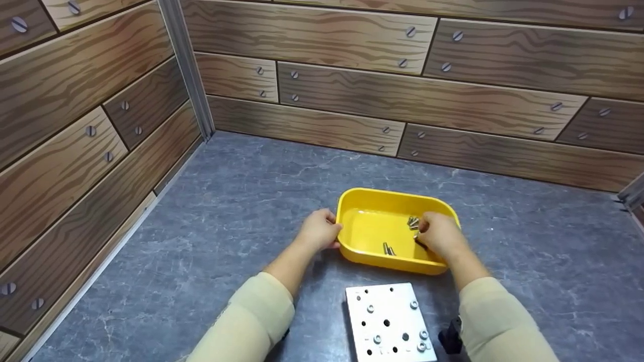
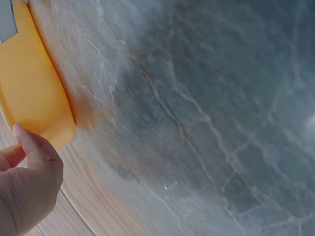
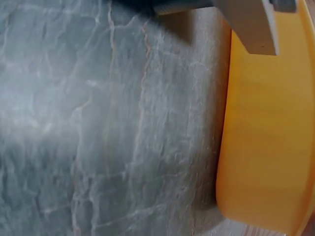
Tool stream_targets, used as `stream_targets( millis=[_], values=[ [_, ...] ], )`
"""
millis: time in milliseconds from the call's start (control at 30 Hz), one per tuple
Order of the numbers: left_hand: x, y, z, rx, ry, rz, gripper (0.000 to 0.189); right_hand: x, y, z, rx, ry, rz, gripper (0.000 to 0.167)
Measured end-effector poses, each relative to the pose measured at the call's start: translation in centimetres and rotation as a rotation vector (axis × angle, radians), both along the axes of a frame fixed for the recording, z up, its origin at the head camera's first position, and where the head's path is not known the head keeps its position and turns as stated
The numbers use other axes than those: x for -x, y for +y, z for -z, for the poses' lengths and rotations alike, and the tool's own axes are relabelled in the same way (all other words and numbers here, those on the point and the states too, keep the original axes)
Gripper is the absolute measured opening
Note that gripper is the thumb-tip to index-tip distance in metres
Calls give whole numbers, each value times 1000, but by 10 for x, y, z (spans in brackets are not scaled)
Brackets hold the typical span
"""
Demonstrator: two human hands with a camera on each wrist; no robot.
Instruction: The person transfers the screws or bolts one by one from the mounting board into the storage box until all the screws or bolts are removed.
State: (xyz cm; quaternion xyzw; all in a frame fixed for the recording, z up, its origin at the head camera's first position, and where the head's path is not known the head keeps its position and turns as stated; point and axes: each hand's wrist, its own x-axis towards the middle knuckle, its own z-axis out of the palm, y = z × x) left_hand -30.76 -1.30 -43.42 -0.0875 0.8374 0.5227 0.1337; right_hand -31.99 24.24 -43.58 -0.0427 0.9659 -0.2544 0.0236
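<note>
My left hand (image 1: pixel 320 230) grips the left end of a shallow yellow bin (image 1: pixel 370 229), with its fingertips at the rim. In the left wrist view this hand (image 2: pixel 34 182) shows against the outer wall of the bin (image 2: pixel 34 83). Over the right part of the bin, my right hand (image 1: pixel 443 235) reaches inside with curled fingers. A small group of metal screws (image 1: pixel 412 222) lies right beside its fingertips; I cannot tell whether one is pinched. Other screws (image 1: pixel 387 249) lie near the bin's front wall. The right wrist view shows the bin's side (image 3: pixel 268 132), without the hand.
A silver metal plate (image 1: pixel 385 314) with holes and several socket-head screws lies in front of the bin. Next to the right sleeve stands a black object (image 1: pixel 451 336). Wood-patterned panels (image 1: pixel 322 80) enclose the grey marbled table (image 1: pixel 241 201) at the back and left.
</note>
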Motion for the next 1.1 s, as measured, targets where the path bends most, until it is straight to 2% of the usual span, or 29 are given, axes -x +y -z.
stream_targets(
  millis=[167,300,467,767,900,1000,1100],
  values=[
    [0,0,-1,-5,3,4,10,0,0,2,-92,34,-6,8],
    [-1,1,-1,-10,0,5,11,0,-2,2,-172,18,-5,10],
    [-2,0,-2,-12,15,4,10,1,-2,2,-207,5,-11,11],
    [-3,0,-2,-20,16,-1,10,0,-2,-1,-208,-6,-34,14],
    [-3,0,-1,-22,7,-6,9,0,-1,-2,-201,6,-38,9],
    [-3,0,-1,-23,8,-9,8,-1,0,-6,-176,-20,-30,3],
    [-3,0,-1,-29,11,-10,8,-3,2,-11,-145,-50,-16,5]
  ],
)
